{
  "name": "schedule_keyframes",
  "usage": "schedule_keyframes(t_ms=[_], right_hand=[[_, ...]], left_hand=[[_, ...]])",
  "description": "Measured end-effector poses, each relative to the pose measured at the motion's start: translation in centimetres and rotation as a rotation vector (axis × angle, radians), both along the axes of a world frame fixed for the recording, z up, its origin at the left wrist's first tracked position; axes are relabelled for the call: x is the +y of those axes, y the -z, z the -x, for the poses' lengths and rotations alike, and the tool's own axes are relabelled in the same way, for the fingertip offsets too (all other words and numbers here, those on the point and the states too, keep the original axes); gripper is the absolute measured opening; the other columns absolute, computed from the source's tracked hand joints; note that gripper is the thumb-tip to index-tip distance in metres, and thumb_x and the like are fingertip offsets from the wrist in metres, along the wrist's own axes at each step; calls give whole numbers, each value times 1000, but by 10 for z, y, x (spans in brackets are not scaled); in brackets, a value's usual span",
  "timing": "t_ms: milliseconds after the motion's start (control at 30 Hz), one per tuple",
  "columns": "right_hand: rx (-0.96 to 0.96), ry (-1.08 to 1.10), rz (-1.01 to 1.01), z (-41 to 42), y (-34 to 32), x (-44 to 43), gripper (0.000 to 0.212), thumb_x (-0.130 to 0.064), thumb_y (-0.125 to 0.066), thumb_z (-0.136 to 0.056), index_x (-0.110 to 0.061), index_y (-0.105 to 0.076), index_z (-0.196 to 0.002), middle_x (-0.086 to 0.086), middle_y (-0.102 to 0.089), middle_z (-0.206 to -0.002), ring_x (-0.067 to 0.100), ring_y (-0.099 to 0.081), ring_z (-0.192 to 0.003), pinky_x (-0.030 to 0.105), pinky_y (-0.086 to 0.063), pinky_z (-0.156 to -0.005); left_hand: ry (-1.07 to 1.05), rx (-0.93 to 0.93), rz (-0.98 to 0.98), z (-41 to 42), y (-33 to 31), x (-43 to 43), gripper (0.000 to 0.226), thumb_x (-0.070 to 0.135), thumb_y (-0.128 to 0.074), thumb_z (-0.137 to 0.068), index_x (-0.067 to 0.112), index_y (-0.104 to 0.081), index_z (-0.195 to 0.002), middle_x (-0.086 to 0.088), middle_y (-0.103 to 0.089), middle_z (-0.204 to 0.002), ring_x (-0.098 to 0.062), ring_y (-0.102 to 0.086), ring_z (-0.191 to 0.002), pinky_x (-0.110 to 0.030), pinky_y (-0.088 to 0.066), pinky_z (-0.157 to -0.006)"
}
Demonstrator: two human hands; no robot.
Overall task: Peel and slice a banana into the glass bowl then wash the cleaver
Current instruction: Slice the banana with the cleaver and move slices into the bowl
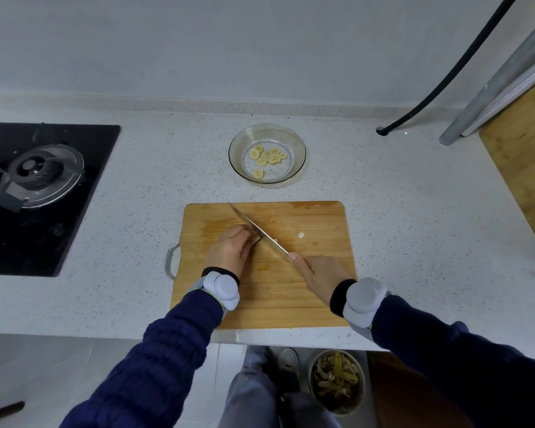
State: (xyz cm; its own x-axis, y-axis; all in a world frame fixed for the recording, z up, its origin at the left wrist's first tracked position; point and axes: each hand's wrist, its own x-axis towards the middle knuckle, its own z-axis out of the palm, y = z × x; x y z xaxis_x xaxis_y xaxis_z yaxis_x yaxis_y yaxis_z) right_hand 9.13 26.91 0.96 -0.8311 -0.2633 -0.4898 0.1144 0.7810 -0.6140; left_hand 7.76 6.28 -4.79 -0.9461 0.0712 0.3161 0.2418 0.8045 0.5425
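On the wooden cutting board (315,291), my left hand (229,250) curls over a short banana piece (255,240), only its cut end showing. My right hand (320,274) grips the cleaver's handle, which is hidden, with a finger along the spine. The cleaver blade (257,230) runs diagonally up-left and presses down right against my left fingertips. A small banana bit (300,235) lies loose on the board to the right. Behind the board stands the glass bowl (297,140) with several banana slices (267,157) in it.
A black gas hob (84,193) with a burner fills the counter's left. A second wooden board (525,168) leans at the right edge, beside a metal pipe and a black hose (445,81). Below the counter edge stands a bin of banana peels (337,381).
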Motion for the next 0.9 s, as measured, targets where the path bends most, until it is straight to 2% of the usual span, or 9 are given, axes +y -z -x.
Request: schedule_keyframes(t_ms=[100, 267, 367, 500, 600, 700, 800, 900], right_hand=[[39, -10, -15, 1, 0, 3, 63, -60, -26, -94, -8, -53, -72, 9, -61, -73, 23, -57, -70, 37, -52, -78], [100, 0, -42, 4, -3, 8, 51, -56, -33, -95, -20, -38, -59, -3, -45, -58, 13, -43, -55, 31, -45, -64], [138, -58, -118, 6, -3, 10, 50, -59, -32, -93, -21, -37, -61, -4, -44, -58, 12, -42, -54, 29, -43, -60], [225, -93, -208, 7, -1, 12, 47, -64, -33, -90, -23, -42, -72, -6, -47, -61, 14, -48, -57, 27, -43, -58], [308, -94, -244, 11, -1, 12, 50, -67, -34, -88, -20, -49, -89, -5, -50, -62, 18, -54, -61, 27, -43, -54], [373, -98, -294, 22, -6, 11, 49, -67, -36, -88, -20, -45, -90, -6, -51, -65, 17, -53, -63, 25, -38, -51], [413, -75, -302, 41, -15, 10, 48, -66, -39, -88, -19, -47, -93, -6, -54, -70, 17, -54, -66, 26, -39, -55], [437, -66, -301, 65, -21, 8, 43, -65, -42, -87, -22, -43, -89, -10, -51, -71, 17, -55, -71, 27, -41, -58]], left_hand=[[-1, 2, -3, -1, -2, 2, 8, 11, -69, -84, 6, -71, -90, -3, -69, -92, -20, -65, -82, -27, -54, -70], [-4, -2, 5, -1, -4, 2, 17, 21, -62, -88, 7, -71, -90, -2, -69, -92, -19, -65, -82, -24, -53, -70], [-22, -18, 21, -2, -4, 3, 10, 11, -68, -83, 6, -71, -92, -5, -69, -94, -23, -66, -83, -30, -56, -67], [-40, -47, 19, -4, -4, 3, 16, 6, -69, -82, 7, -70, -98, -6, -69, -99, -25, -66, -87, -32, -56, -68], [-46, -41, 18, -4, -8, 2, 16, 15, -61, -87, 9, -69, -99, -6, -69, -96, -25, -65, -84, -30, -55, -66], [-59, -25, -9, -3, -17, 2, 32, 31, -45, -90, 11, -69, -95, -3, -67, -95, -19, -62, -85, -25, -51, -69], [-119, -12, -13, 10, -28, 0, 31, 31, -45, -90, 9, -65, -83, -2, -64, -82, -18, -58, -76, -22, -43, -63], [-238, -15, -66, 27, -50, 2, 37, 32, -45, -92, 5, -59, -72, -6, -58, -67, -21, -52, -62, -30, -43, -55]])
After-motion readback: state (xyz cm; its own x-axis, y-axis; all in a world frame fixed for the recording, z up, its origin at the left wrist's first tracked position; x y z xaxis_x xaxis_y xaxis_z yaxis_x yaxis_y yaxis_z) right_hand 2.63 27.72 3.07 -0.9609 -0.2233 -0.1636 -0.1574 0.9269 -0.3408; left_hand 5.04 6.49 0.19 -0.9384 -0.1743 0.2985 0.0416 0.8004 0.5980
